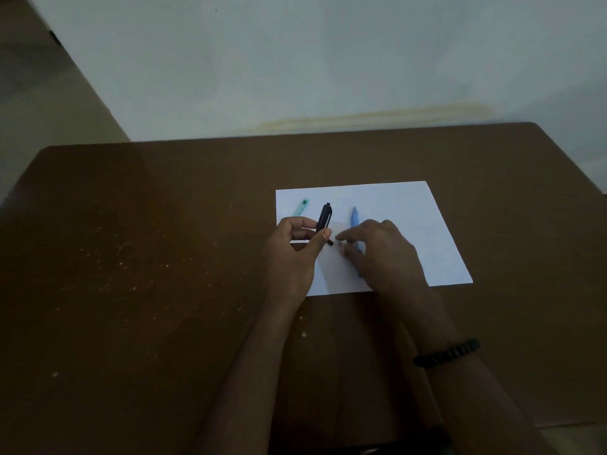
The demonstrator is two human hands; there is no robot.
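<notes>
The left hand (294, 254) pinches one black pen (324, 218) between thumb and curled fingers. It grips the barrel low down, so most of the pen sticks out of the hand toward 1 o'clock, clicker end up and clip facing the camera. The pen's dark tip shows just below the thumb, pointing toward 5 o'clock, above the paper.

The right hand (384, 251) lies over the sheet with its fingers loosely straight and slightly spread, reaching toward 9 o'clock. Its fingertips (341, 238) are just beside the black pen's tip. Blur hides whether they touch the pen or the paper.

There are three pens: the black one in the left hand, one blue pen (354, 218) and one green pen (300, 208). The blue pen lies on the paper at 11 o'clock from the right hand, and its lower part runs under that hand's fingers. The green pen lies on the paper at 12 o'clock from the left hand, near the sheet's far left corner, partly hidden behind the fingers.

One white sheet of paper (410, 224) lies on one brown table (147, 257). One black bracelet (446, 353) circles the right wrist.

The green pen's barrel carries print that is too small to read.
</notes>
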